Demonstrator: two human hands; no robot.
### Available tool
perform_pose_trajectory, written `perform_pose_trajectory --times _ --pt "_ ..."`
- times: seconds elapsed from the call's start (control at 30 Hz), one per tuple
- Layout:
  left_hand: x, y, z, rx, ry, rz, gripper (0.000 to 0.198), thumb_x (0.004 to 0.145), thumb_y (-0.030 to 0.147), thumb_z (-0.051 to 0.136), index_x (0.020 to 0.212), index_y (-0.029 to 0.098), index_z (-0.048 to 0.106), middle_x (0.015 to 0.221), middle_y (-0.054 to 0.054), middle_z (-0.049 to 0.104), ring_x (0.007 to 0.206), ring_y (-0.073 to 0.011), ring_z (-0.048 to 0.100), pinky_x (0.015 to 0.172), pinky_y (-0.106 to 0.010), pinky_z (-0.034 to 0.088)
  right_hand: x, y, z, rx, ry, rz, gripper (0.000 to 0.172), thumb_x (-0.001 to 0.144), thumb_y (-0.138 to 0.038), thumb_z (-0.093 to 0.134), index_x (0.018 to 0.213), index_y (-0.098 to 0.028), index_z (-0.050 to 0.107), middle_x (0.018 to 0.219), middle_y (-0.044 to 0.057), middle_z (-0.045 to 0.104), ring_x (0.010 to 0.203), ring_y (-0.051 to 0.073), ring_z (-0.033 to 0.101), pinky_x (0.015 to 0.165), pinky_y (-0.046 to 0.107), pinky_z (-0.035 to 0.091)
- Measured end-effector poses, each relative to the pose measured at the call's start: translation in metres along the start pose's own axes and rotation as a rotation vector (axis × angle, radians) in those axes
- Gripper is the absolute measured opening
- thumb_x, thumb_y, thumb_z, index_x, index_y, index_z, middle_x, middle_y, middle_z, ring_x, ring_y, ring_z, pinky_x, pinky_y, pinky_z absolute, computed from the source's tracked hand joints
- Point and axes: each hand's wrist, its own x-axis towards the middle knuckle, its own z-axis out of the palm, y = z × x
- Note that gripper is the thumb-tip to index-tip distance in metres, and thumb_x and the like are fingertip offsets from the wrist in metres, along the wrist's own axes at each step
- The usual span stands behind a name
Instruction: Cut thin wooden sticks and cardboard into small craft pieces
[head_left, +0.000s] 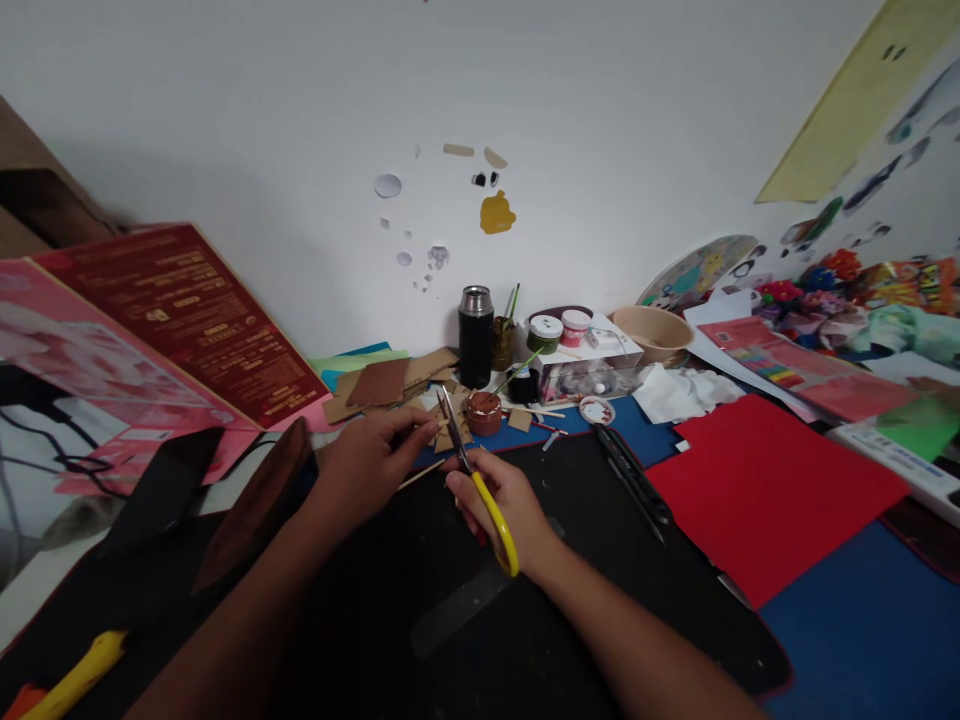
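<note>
My right hand (517, 510) is closed around the yellow handles of a pair of scissors (496, 520), whose metal blades point up and away from me. Just left of the blades, my left hand (369, 458) pinches a thin, pale stick (441, 423) that reaches to the blades. Whether the blades touch it, I cannot tell. Below the fingertips a longer wooden stick (421, 474) lies on the black mat (360, 620). Beyond the blades are an uncapped jar of brown paint (484, 414) and cut cardboard pieces (381, 384).
A black flask (475, 345) stands by the wall, near paint jars on a box (592, 378). Red paper (780, 495) and a black pen-like tool (631, 480) lie at right. A pink-and-red folder (187, 320) stands at left, behind a brown, blade-shaped piece (259, 510).
</note>
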Motion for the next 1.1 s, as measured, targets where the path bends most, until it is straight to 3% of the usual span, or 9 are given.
perform_pose_trajectory --times 0.6,1.1 --pt "0.0005 0.0017 -0.0030 0.018 -0.029 0.005 0.033 0.097 0.043 0.051 0.088 0.022 0.076 0.080 -0.002 0.077 0.071 -0.0175 0.065 0.065 -0.030 0.043 -0.0001 -0.0001 0.0003 -0.053 0.014 0.023 0.048 0.089 -0.065 0.066 0.099 -0.018 0.064 0.060 -0.007 0.047 0.046 0.008 0.041 0.042 0.019 0.029" --pt "0.0006 0.0016 -0.0023 -0.001 -0.035 -0.020 0.032 0.097 0.044 0.053 0.090 0.023 0.076 0.086 -0.003 0.078 0.077 -0.0193 0.067 0.068 -0.031 0.046 0.0001 0.0055 0.0009 -0.017 0.012 0.027 0.043 0.091 -0.061 0.066 0.103 -0.019 0.064 0.061 -0.007 0.048 0.045 0.008 0.043 0.043 0.019 0.031"
